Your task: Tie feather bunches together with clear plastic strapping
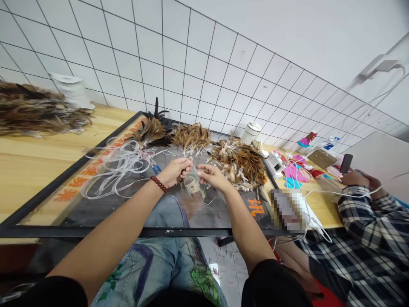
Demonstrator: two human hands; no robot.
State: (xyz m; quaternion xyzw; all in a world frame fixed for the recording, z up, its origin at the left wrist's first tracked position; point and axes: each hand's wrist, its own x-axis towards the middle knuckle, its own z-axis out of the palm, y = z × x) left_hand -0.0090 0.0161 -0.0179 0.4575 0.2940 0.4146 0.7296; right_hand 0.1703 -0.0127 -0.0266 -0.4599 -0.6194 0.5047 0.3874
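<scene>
My left hand (175, 172), with a red bead bracelet at the wrist, is closed in a pinch over the dark glass-topped panel. Close beside it, my right hand (211, 175) has thumb and fingers pinched together. A thin pale strand shows between the fingertips; its kind is too small to tell. Just beyond the fingers lies a bunch of brown feathers (191, 135). Below the hands sits a roll of clear tape (191, 185). A loose tangle of white ribbon (118, 166) spreads to the left, with a small blue-handled tool (156, 169) near its edge.
More feather bunches lie at right (244, 164) and far left (35, 108). A white spool (72, 89) and a white lidded cup (251, 132) stand by the wire grid (162, 55). White cables cross the right side, where a co-worker in a plaid sleeve (358, 209) sits.
</scene>
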